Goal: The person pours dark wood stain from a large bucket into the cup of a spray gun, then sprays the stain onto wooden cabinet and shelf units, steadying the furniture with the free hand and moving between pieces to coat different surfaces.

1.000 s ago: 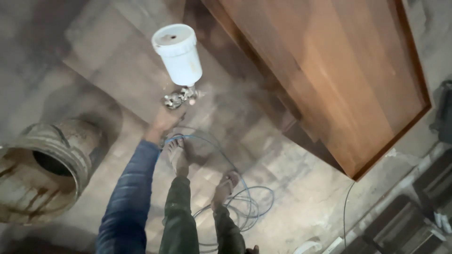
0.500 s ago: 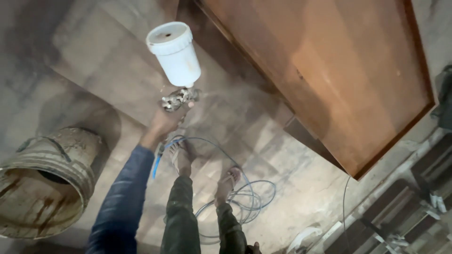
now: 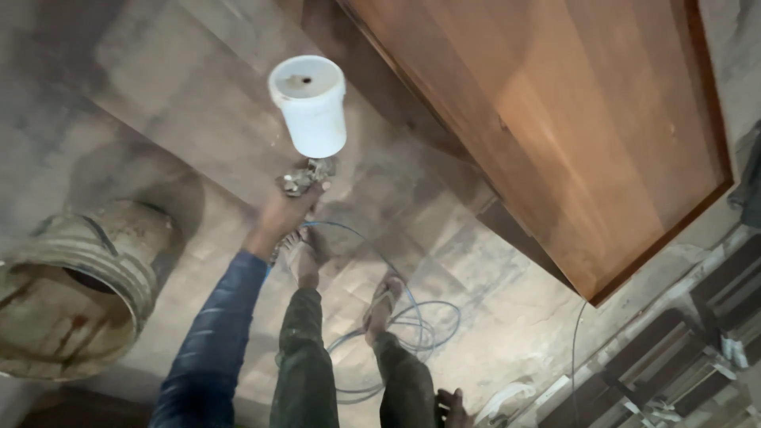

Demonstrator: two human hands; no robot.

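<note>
My left hand [image 3: 287, 212], on a blue-sleeved arm, grips a metal spray gun [image 3: 305, 178] with a white paint cup [image 3: 311, 107] on top. The gun is held out ahead of my feet, just left of a large brown wooden door panel [image 3: 571, 119] that lies raised off the floor. A blue air hose [image 3: 420, 325] runs from the gun and coils on the floor around my sandalled feet [image 3: 382, 299]. Only the fingers of my right hand [image 3: 450, 404] show at the bottom edge beside my leg, too little to tell their state.
A stained, ribbed drum [image 3: 75, 289] stands open at the left. The floor is dusty flat board sheets [image 3: 198, 119]. Dark slatted pieces and white objects [image 3: 697, 349] lie at the lower right, with a thin cable [image 3: 575, 349] near the panel's corner.
The gun and cup have shifted slightly left in view and stay upright in my left hand. The drum has slid lower left as my view moved.
</note>
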